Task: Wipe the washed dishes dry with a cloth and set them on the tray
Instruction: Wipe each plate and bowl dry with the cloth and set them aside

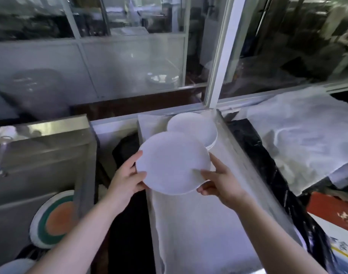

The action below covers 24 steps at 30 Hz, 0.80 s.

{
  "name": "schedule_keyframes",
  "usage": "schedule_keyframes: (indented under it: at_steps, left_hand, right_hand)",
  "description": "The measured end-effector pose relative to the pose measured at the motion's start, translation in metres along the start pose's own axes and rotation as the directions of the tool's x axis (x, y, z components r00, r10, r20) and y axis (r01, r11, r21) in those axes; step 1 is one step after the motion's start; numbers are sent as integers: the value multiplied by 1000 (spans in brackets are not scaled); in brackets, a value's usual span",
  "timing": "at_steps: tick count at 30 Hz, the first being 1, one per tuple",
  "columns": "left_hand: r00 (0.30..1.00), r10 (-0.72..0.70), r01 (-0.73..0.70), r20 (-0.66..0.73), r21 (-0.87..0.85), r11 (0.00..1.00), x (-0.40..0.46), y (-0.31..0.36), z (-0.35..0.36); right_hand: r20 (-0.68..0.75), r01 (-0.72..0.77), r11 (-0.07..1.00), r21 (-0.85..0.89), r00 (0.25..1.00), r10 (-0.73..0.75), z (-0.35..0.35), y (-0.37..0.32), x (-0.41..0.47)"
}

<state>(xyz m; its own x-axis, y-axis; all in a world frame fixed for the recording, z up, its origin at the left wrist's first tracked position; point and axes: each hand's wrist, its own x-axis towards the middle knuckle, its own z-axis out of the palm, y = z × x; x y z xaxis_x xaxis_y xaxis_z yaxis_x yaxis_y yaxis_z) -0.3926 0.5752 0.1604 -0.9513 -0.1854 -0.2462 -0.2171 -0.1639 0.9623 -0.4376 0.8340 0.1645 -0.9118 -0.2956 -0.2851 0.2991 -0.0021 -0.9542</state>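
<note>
My hands [127, 178] [220, 184] pinch a plate [173, 163] over the tray [190, 224]; a stack [192, 127] sits there already, more dishes [54, 218] wait.

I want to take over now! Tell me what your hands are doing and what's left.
Left hand and right hand both grip the rim of one white plate, held above the cloth-lined metal tray.
Stack of white plates already sits at the tray's far end.
Left: set this plate down on the tray, probably on the stack. More dishes wait at lower left, including an orange-and-green plate.
</note>
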Motion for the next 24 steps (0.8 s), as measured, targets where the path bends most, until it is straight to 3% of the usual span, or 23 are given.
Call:
schedule_keyframes:
  at_steps: [4, 10, 12, 15, 18, 24]
  left_hand:
    - [1000, 11, -10, -13, 89, 996, 34, 9, 41]
    - [994, 107, -97, -4, 386, 918, 78, 16, 67]
    - [987, 155, -113, -35, 526, 843, 87, 12, 67]
    - [985, 171, -78, -38, 780, 622, 94, 4, 63]
    - [987, 160, -92, 20, 883, 461, 97, -3, 67]
    - [993, 114, -82, 41, 923, 377, 97, -19, 70]
  right_hand:
    - [-60, 23, 994, 106, 998, -16, -35, 7, 39]
    - [-153, 71, 973, 219, 988, -38, -52, 6, 88]
    - [-195, 69, 969, 237, 981, -23, -58, 2, 104]
    - [-242, 51, 959, 280, 970, 19, -65, -2, 126]
    - [-259, 32, 952, 303, 964, 50, -68, -3, 140]
    - [-284, 23, 953, 301, 956, 67, -72, -1, 154]
